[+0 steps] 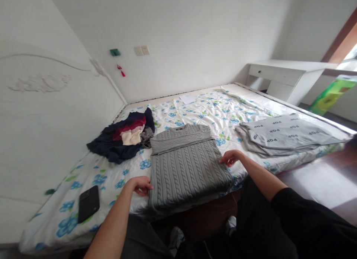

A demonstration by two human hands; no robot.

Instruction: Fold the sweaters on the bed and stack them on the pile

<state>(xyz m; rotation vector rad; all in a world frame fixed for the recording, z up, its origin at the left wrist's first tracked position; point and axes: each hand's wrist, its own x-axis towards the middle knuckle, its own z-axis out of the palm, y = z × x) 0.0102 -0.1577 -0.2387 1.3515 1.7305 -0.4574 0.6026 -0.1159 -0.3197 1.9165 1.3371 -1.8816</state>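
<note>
A grey cable-knit sweater [186, 173] lies spread on the bed, its neck away from me and its sleeves folded across the upper chest. The hem end reaches the near edge of the bed. My left hand [141, 185] is closed at the sweater's left side, fingertips on the knit edge. Higher up on the opposite side, my right hand [231, 157] pinches the right edge, its fingers curled and partly hidden.
Dark, red and cream clothes [125, 134] are heaped at the left. A black phone [88, 204] lies near the front left. Grey garments printed "POP" [281, 134] rest at the right. Behind are a white paper [187, 99] and a white desk [279, 75]. The floral sheet [173, 112] covers the bed.
</note>
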